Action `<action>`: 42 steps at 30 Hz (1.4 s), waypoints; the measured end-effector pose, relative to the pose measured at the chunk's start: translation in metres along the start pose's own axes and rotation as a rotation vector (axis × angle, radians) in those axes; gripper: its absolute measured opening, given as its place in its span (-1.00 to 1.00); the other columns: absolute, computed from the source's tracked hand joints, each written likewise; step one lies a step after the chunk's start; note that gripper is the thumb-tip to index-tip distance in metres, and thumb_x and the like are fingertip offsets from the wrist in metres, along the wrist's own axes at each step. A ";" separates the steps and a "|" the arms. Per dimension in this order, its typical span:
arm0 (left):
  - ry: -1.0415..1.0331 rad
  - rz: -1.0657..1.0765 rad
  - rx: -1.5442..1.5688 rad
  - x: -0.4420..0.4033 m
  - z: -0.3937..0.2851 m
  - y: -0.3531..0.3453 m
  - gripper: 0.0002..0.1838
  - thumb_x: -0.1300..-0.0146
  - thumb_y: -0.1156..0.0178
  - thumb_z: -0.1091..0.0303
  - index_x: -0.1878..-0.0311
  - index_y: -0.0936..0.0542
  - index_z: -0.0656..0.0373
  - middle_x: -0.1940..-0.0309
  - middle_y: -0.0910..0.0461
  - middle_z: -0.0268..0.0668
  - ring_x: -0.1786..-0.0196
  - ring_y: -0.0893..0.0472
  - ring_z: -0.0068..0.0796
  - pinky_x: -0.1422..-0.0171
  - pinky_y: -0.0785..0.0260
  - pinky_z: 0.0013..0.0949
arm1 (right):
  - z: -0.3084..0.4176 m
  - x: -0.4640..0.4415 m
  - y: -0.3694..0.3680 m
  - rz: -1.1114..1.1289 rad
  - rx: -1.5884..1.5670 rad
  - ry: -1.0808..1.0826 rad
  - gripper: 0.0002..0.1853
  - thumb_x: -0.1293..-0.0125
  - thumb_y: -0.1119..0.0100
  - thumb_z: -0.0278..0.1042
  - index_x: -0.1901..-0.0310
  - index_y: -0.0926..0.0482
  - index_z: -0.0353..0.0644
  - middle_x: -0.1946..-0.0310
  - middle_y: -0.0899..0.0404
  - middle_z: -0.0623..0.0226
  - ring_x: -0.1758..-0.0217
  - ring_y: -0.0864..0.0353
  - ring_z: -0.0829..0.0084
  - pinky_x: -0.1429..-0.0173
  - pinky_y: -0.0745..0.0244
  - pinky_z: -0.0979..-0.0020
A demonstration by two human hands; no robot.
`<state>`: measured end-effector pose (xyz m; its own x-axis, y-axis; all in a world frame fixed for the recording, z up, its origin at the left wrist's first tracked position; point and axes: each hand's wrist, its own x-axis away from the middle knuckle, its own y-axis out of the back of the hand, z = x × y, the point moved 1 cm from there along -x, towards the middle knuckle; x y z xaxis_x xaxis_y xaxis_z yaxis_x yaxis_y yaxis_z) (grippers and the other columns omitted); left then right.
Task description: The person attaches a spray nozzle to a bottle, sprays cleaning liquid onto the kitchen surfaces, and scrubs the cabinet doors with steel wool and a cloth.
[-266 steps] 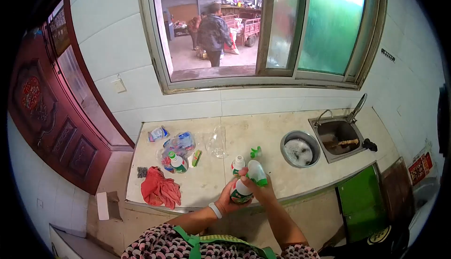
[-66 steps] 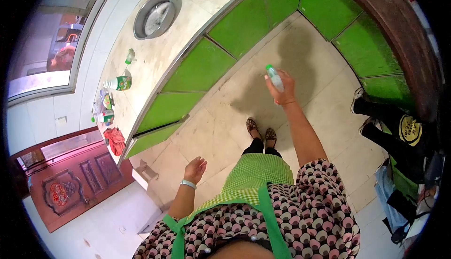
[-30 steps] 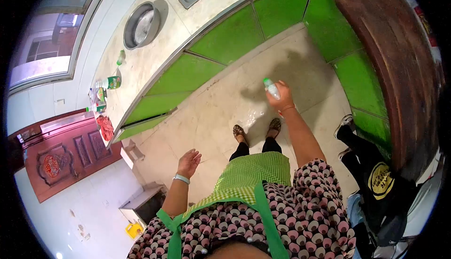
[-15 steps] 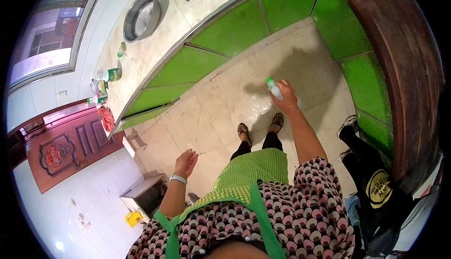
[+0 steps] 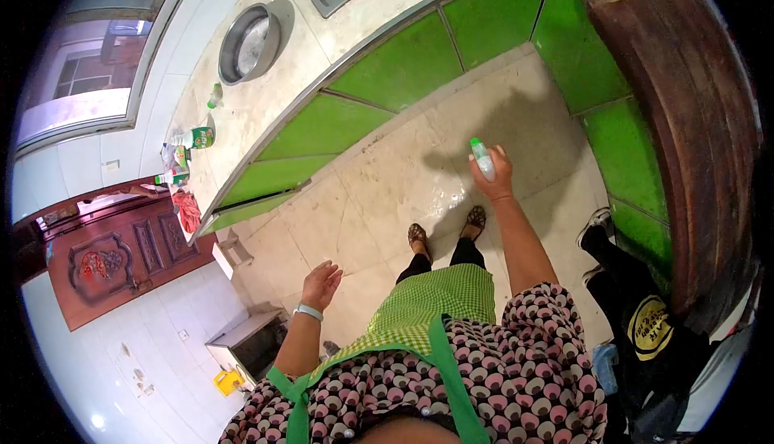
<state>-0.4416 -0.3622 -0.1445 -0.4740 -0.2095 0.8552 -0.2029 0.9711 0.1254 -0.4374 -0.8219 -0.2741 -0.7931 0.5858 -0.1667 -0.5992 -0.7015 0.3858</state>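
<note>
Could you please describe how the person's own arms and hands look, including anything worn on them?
The left hand and right hand wear no gloves. A pale, narrow wristband circles the left wrist. Loose, pink, black and off-white patterned fabric sleeves leave both forearms uncovered.

Smooth bottle [image 5: 484, 162], probably plastic.

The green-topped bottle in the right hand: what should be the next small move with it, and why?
Perhaps aim the green-topped bottle lower, at the floor near the shiny patch: the right hand holds it out above the floor, and the patch, just ahead of the shoes, looks possibly wet.
</note>
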 end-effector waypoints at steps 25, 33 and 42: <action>-0.015 0.010 0.034 -0.010 -0.018 0.000 -0.66 -0.25 -0.13 0.38 -0.04 -0.41 0.34 0.11 -0.47 -0.14 0.17 -0.55 -0.28 0.07 -0.53 -0.41 | 0.032 -0.108 0.073 -0.400 0.194 -0.052 -0.76 -0.02 -0.24 -0.25 0.54 -0.46 -0.25 0.51 -0.45 0.04 0.36 -0.46 -0.01 0.28 -0.34 0.08; -0.019 0.036 0.032 -0.016 -0.020 0.010 -0.64 -0.24 -0.14 0.39 -0.06 -0.39 0.32 0.10 -0.46 -0.15 0.14 -0.53 -0.28 0.07 -0.50 -0.40 | 0.035 -0.113 0.100 -0.428 0.291 -0.062 -0.73 -0.01 -0.28 -0.21 0.51 -0.49 -0.26 0.53 -0.48 0.08 0.40 -0.49 0.03 0.30 -0.36 0.13; -0.022 0.056 0.050 -0.017 -0.014 0.012 -0.74 -0.22 -0.15 0.37 0.05 -0.46 0.24 0.18 -0.52 -0.26 0.13 -0.54 -0.28 0.05 -0.45 -0.42 | 0.016 -0.122 0.109 -0.490 0.189 -0.150 -0.75 0.00 -0.28 -0.23 0.49 -0.50 -0.26 0.48 -0.48 0.06 0.35 -0.49 0.03 0.26 -0.39 0.11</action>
<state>-0.4243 -0.3454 -0.1510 -0.5044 -0.1578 0.8489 -0.2180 0.9746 0.0516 -0.4046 -0.9631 -0.1972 -0.3934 0.8869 -0.2421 -0.8537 -0.2547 0.4541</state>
